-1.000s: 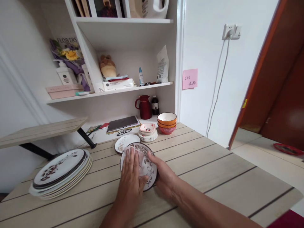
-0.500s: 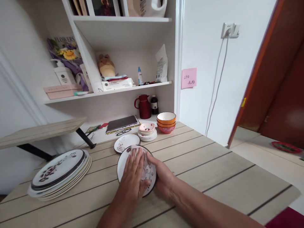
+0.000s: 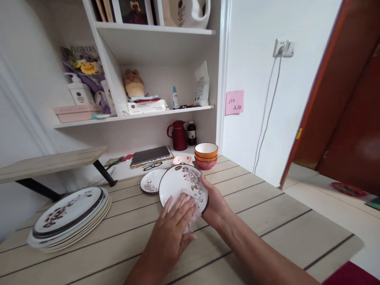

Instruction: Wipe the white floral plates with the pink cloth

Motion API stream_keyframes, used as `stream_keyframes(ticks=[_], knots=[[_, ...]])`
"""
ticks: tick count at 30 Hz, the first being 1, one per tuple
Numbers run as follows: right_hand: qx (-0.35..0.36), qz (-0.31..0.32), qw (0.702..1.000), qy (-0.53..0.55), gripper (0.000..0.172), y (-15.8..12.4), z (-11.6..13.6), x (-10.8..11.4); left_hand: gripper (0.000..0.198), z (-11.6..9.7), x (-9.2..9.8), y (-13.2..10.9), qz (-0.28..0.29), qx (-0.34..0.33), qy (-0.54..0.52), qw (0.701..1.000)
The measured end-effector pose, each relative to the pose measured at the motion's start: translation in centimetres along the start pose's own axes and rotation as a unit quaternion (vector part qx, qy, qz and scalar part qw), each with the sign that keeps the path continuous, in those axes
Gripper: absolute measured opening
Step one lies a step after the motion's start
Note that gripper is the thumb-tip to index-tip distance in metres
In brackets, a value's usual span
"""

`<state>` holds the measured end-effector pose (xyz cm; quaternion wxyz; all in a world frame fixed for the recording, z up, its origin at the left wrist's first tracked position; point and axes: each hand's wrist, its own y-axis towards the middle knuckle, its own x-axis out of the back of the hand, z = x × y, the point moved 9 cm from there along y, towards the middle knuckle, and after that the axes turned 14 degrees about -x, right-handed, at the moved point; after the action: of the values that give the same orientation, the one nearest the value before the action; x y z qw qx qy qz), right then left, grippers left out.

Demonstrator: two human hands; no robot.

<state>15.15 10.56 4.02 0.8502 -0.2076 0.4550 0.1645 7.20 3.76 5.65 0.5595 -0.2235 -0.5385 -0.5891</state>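
A round white plate (image 3: pixel 173 180) with a dark rim and brown flower pattern is tilted up above the table. My right hand (image 3: pixel 218 204) grips its right edge, thumb on the front and the other fingers behind it, out of sight. With fingers nearly flat, my left hand (image 3: pixel 175 221) presses a thin pale pink wipe (image 3: pixel 193 222) against the plate's lower face. Behind it, a similar small plate (image 3: pixel 152 181) lies on the table. A pink-patterned dish (image 3: pixel 181 160) is partly hidden by the held plate.
A stack of large plates (image 3: pixel 69 209) stands at the left on the slatted table (image 3: pixel 255 237), near a small raised shelf (image 3: pixel 53 162). Stacked bowls (image 3: pixel 206 154) stand at the back right. Behind are a laptop (image 3: pixel 151 155), glasses (image 3: pixel 152 166), a red jug (image 3: pixel 179 135) and a dark bottle (image 3: pixel 191 133).
The plate has moved up and right, now covering much of the small dish stack. My left hand and the wipe have slid from its upper part down to its lower edge.
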Motion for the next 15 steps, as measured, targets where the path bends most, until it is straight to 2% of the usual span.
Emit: stream_keyframes(ticks=[3, 6, 10, 15], knots=[[0.047, 0.006, 0.999, 0.005, 0.049, -0.5, 1.5, -0.2, 0.065, 0.7, 0.1, -0.4, -0.013, 0.015, 0.053, 0.998], [0.067, 0.008, 0.998, 0.004, 0.046, -0.7, 1.7, -0.5, 0.068, 1.7, 0.4, -1.1, -0.049, 0.054, 0.101, 0.992], [0.045, 0.003, 0.999, -0.007, 0.049, -0.4, 0.0, -0.8, 0.072, 2.8, 0.3, -2.1, -0.080, 0.114, 0.125, 0.982], [0.011, -0.034, 0.999, -0.033, 0.048, 0.0, -2.0, -0.4, 0.077, 3.7, 0.1, -3.2, -0.103, 0.158, 0.100, 0.977]])
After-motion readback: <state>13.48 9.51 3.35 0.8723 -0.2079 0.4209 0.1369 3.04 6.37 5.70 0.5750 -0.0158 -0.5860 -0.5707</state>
